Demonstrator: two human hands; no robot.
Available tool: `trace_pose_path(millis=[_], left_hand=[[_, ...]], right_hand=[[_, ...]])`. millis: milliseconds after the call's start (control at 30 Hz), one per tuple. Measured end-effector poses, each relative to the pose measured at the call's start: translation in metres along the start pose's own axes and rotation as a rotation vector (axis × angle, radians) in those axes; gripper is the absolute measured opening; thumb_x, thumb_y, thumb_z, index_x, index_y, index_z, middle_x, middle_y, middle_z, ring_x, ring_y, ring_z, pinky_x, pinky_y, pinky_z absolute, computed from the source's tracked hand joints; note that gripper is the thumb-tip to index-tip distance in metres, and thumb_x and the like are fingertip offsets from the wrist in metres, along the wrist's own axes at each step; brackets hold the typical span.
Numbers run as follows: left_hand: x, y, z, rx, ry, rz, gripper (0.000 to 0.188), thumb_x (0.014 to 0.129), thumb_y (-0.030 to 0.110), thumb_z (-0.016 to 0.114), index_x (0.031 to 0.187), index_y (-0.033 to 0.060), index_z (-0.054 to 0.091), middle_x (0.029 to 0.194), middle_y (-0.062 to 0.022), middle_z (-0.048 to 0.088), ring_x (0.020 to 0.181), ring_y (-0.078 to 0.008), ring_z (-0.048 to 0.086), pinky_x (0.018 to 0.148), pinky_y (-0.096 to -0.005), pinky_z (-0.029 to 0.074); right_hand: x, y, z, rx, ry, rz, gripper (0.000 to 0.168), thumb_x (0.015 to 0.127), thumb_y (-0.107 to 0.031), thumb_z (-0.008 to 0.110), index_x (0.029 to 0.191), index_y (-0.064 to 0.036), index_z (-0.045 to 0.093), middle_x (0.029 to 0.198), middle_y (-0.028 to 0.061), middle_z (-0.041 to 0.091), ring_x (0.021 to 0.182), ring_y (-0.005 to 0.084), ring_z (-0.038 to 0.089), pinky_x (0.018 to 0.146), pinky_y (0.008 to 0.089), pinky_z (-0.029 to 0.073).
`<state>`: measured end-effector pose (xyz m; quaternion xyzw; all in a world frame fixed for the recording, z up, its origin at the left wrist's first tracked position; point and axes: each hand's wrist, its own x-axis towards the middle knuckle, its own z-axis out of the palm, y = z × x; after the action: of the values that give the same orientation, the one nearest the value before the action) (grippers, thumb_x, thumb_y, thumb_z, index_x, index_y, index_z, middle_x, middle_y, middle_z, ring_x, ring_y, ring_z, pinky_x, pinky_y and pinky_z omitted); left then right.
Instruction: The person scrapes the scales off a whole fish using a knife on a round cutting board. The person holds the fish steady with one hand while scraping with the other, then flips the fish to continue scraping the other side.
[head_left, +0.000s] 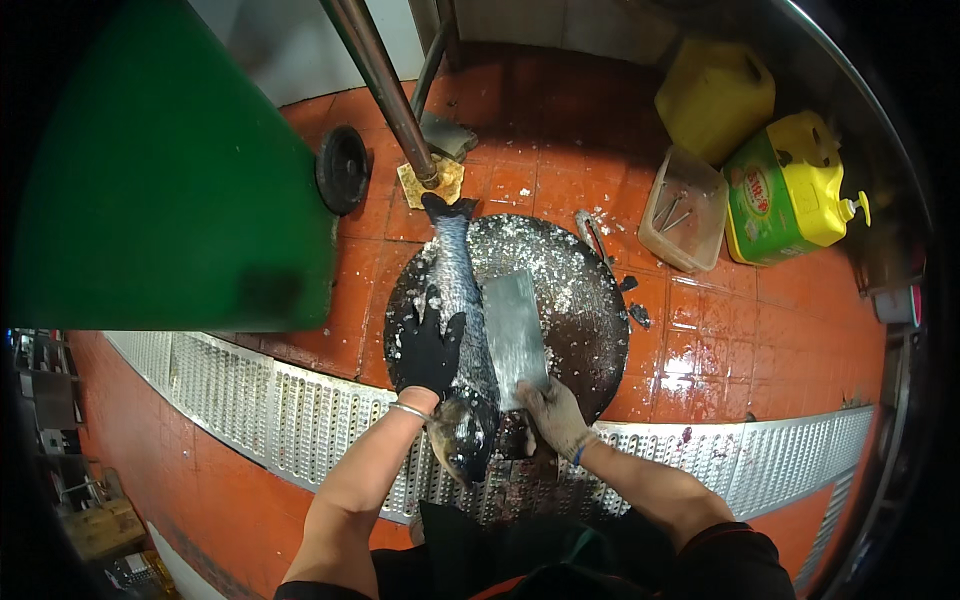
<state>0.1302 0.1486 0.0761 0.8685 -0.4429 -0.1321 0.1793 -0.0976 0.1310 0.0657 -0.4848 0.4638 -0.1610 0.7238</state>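
A large dark-scaled fish (454, 277) lies on a round chopping block (577, 360), its tail at the far edge and its head overhanging the near edge. My left hand (427, 349), in a black glove, holds the fish down along its left side, the fingers spread and the thumb over the body. In a pale knit glove, my right hand (555, 412) grips a broad cleaver (516, 330). The blade lies almost flat beside the fish's right side. Its handle is hidden in my hand. Loose scales (517, 240) cover much of the block's far half.
A big green bin (172, 195) stands at the left, and a metal pole (382, 90) rises beyond the tail. To the right are a plastic tub (686, 217) with metal rods and a yellow-green pump jug (787, 191). Perforated metal drain grating (300, 420) crosses the wet red tiles.
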Motion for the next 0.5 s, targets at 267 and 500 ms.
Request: trace_pose_path(millis=[267, 500], left_hand=[[-0.001, -0.008, 0.009, -0.098, -0.049, -0.006, 0.046, 0.102, 0.036, 0.050, 0.133, 0.0028, 0.054, 0.136, -0.0368, 0.048, 0.120, -0.0518, 0.052, 0.100, -0.0553, 0.044], [-0.002, -0.009, 0.014, -0.122, -0.043, -0.009, 0.043, 0.103, 0.036, 0.047, 0.129, 0.0033, 0.056, 0.123, -0.0360, 0.056, 0.108, -0.0506, 0.057, 0.090, -0.0558, 0.047]], right_hand=[[0.018, -0.006, 0.024, 0.142, 0.099, 0.016, 0.039, 0.099, -0.040, 0.062, 0.102, -0.001, 0.056, 0.062, 0.0055, 0.055, 0.041, 0.0162, 0.051, 0.037, 0.0338, 0.044], [0.056, -0.037, 0.031, 0.249, 0.119, 0.123, 0.038, 0.097, -0.040, 0.064, 0.101, -0.005, 0.052, 0.058, 0.0032, 0.047, 0.039, 0.0151, 0.047, 0.033, 0.0341, 0.041]])
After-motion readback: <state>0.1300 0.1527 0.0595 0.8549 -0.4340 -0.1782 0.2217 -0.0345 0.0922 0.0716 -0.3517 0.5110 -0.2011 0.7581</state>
